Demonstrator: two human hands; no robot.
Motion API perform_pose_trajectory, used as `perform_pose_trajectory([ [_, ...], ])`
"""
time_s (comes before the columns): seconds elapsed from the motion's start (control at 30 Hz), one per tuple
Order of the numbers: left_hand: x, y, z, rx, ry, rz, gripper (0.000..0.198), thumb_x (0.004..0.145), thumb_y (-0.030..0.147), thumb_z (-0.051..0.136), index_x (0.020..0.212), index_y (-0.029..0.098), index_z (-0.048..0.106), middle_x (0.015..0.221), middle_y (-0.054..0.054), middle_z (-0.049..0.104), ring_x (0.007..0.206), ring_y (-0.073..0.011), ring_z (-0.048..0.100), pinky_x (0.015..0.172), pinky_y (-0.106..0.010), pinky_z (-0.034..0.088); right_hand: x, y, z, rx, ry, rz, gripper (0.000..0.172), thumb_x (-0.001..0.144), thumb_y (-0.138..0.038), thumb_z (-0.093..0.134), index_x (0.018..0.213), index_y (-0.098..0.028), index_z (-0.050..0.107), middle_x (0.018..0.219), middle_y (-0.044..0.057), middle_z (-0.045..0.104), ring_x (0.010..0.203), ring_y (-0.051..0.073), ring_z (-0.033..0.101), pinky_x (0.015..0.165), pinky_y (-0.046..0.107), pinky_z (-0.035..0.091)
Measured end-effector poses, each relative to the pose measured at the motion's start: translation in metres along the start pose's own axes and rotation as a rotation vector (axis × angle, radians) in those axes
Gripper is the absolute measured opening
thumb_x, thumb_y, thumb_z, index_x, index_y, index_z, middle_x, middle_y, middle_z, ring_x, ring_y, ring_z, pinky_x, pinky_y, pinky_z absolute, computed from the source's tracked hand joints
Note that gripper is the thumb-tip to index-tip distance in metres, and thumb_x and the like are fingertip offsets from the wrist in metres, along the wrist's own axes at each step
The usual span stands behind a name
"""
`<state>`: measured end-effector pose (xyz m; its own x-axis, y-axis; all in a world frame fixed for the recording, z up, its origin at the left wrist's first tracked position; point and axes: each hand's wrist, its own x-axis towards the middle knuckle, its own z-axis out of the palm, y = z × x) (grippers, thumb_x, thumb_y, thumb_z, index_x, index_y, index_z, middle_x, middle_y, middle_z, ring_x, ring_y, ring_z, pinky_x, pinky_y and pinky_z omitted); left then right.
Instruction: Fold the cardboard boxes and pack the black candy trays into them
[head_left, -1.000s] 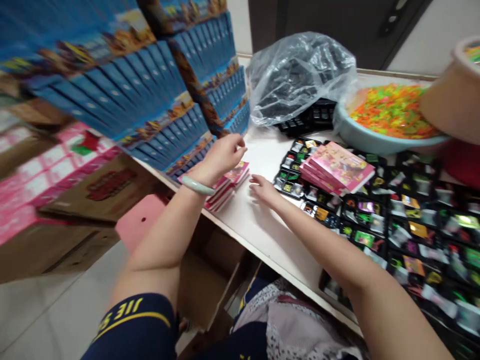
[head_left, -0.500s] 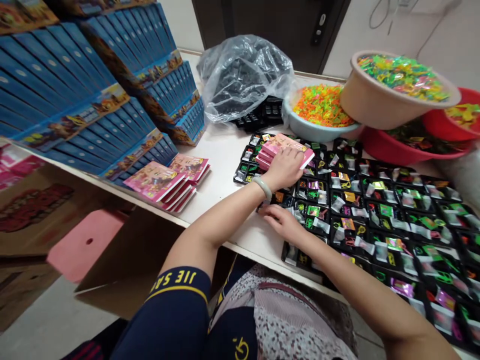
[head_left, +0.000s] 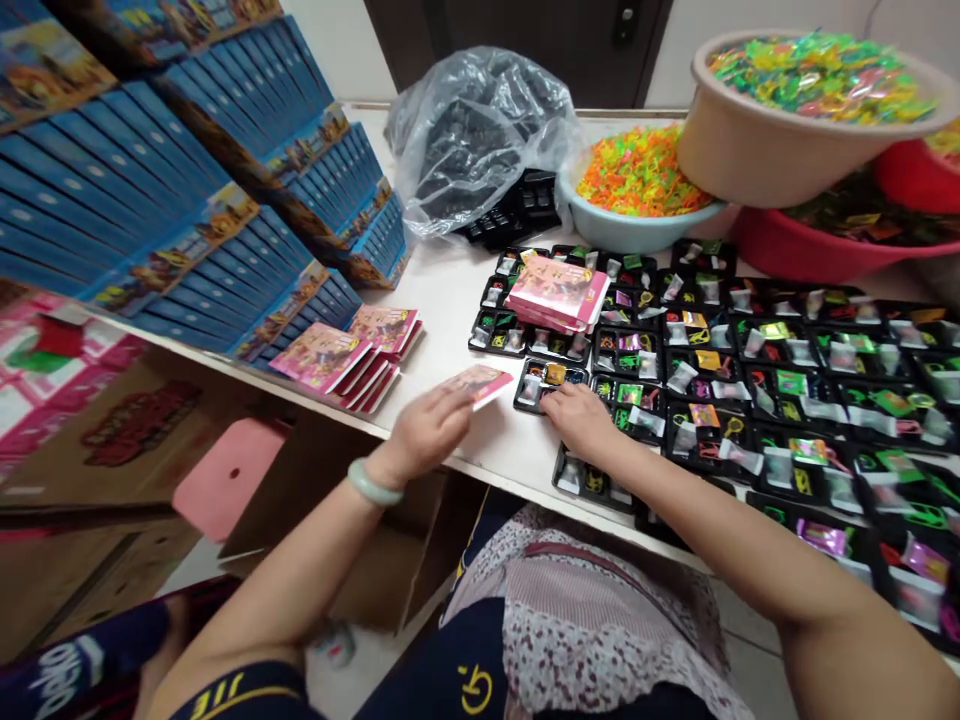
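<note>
Pinched in my left hand (head_left: 429,435), which wears a pale bangle, is a flat pink printed box (head_left: 481,380) held over the front of the white table. My right hand (head_left: 583,422) has its fingers closed on the near right edge of a small black compartment tray (head_left: 531,386) with small packets in it. Just beyond that tray, a stack of pink printed boxes (head_left: 556,290) rests on other filled trays. More pink boxes (head_left: 322,358) lie in piles to the left, near the table's front edge.
Rows of filled black trays (head_left: 787,410) cover the right side. Blue boxes (head_left: 172,240) stand in tiers on the left. Behind are a clear bag of black trays (head_left: 480,140), a light blue basin (head_left: 634,232), a beige tub (head_left: 780,160) and a red basin (head_left: 817,250).
My left hand has left the pink stack on the trays and moved left and nearer, now holding one pink box. My right hand stays by the same small tray, which shows more fully.
</note>
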<state>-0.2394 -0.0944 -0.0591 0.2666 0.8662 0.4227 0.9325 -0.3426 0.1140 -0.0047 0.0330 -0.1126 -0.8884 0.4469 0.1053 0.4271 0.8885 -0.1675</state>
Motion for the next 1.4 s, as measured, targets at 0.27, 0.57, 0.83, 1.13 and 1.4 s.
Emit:
perform_pose_trajectory([
  [0.27,-0.036,0.037,0.050,-0.067,-0.127,-0.182,0.009,0.086,0.019,0.053,0.094,0.016,0.056,0.111,-0.019,0.062,0.104,-0.0309,0.060,0.084,-0.050,0.055,0.002,0.011,-0.010,0.160,0.043,-0.167,0.043,0.085,-0.026,0.064,0.126,-0.022,0.057,0.131,0.013,0.057,0.123,0.030,0.046,0.099,0.046,0.038],
  [0.57,-0.022,0.016,0.050,-0.282,-0.078,-0.302,0.009,0.090,0.017,0.045,0.089,0.017,0.053,0.119,-0.017,0.061,0.113,-0.0268,0.059,0.093,-0.045,0.052,0.027,0.034,-0.004,0.145,-0.134,-0.287,0.050,0.078,-0.032,0.071,0.126,-0.024,0.059,0.141,0.016,0.045,0.126,0.035,0.042,0.105,0.054,0.034],
  [0.83,-0.008,-0.017,0.036,-0.855,0.052,-0.693,0.022,0.082,0.034,0.057,0.070,0.019,0.047,0.121,-0.012,0.065,0.112,-0.0257,0.060,0.097,-0.041,0.046,0.032,0.024,-0.016,0.355,-0.060,-0.425,0.044,0.082,-0.033,0.066,0.126,-0.029,0.057,0.142,0.011,0.043,0.131,0.028,0.038,0.107,0.052,0.034],
  [1.13,0.000,-0.006,0.049,-1.032,0.037,-0.768,0.024,0.076,0.035,0.063,0.066,0.017,0.051,0.119,-0.012,0.065,0.104,-0.0266,0.062,0.083,-0.037,0.050,0.041,-0.001,0.015,0.312,0.071,-0.269,0.047,0.080,-0.027,0.067,0.125,-0.024,0.057,0.135,0.015,0.045,0.125,0.033,0.041,0.104,0.055,0.036],
  [1.4,0.007,-0.003,0.065,-1.013,0.048,-0.764,0.021,0.076,0.032,0.060,0.066,0.017,0.049,0.118,-0.013,0.066,0.097,-0.0237,0.064,0.078,-0.036,0.052,0.046,-0.012,0.026,0.313,0.037,-0.186,0.046,0.075,-0.031,0.073,0.117,-0.020,0.057,0.132,0.016,0.046,0.126,0.034,0.041,0.103,0.058,0.037],
])
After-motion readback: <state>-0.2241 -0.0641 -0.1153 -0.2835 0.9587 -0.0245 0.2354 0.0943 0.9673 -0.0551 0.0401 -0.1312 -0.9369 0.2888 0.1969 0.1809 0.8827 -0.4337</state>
